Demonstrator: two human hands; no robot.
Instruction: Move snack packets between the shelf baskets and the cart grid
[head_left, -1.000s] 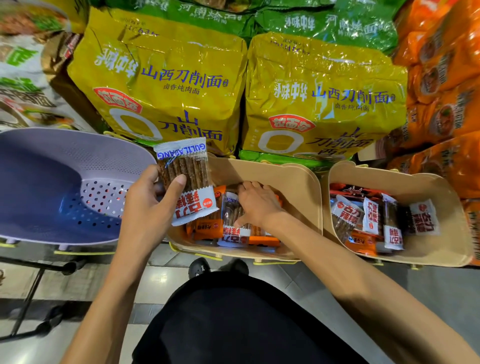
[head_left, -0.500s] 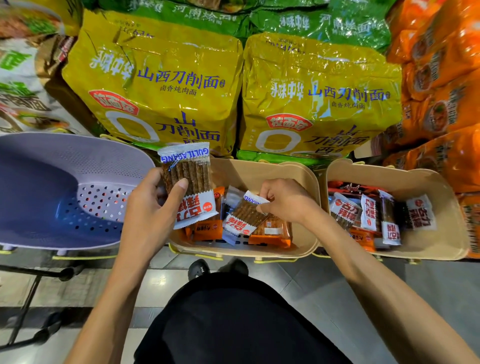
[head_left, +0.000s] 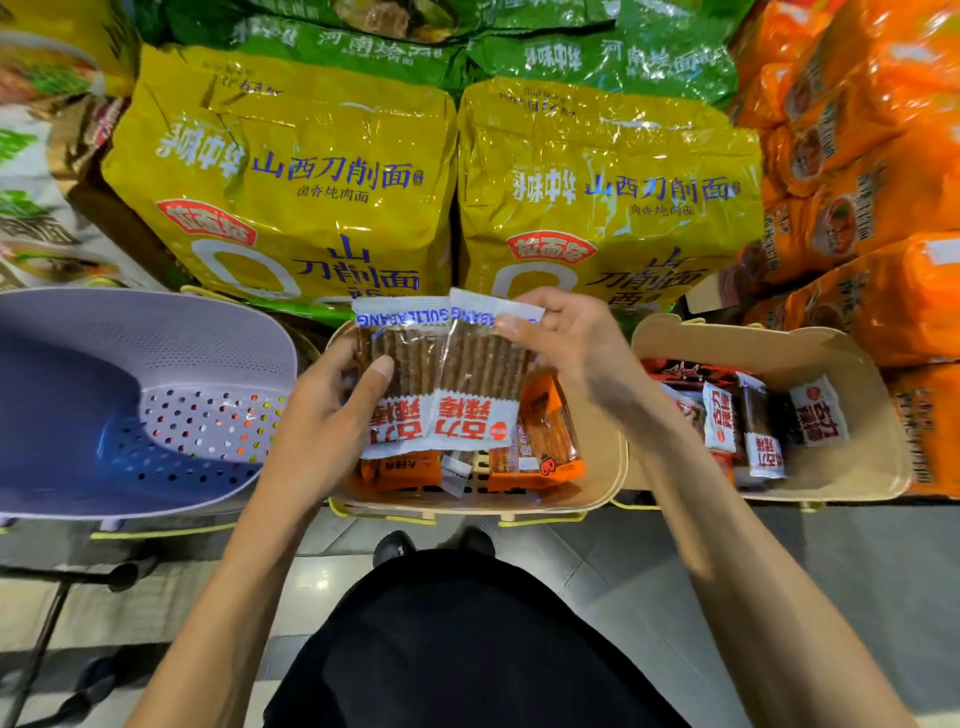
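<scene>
Both hands are up at the centre of the frame, over the middle basket (head_left: 597, 483), and each one is clamped on a packet. The left hand (head_left: 322, 415) grips the first packet (head_left: 402, 384), thumb laid across its front and fingers hidden behind it. The right hand (head_left: 576, 353) pinches the top seal of the second packet (head_left: 483, 379) between thumb and fingertips. The two packets stand side by side, edges overlapping. Their long axes run top to bottom of the frame, with the blue-lettered seals up and the red-lettered ends down. So the hands are close together, joined only through the packets.

Here is what the next move turns on. The purple basket (head_left: 78, 415) lies to the left of the frame, just beside the left hand and well apart from the right. If the pair is going there, it is a sideways carry to the left, and the left hand is the nearer one for it. My guess is that the right hand is feeding its packet into the left hand's grip, so one hand can take both across. Whether that purple basket sits on the cart, I cannot tell.

More packets lie flat in the middle basket below the hands, and others in the right basket (head_left: 872, 415). Yellow noodle bags (head_left: 291, 182) fill the shelf behind.
</scene>
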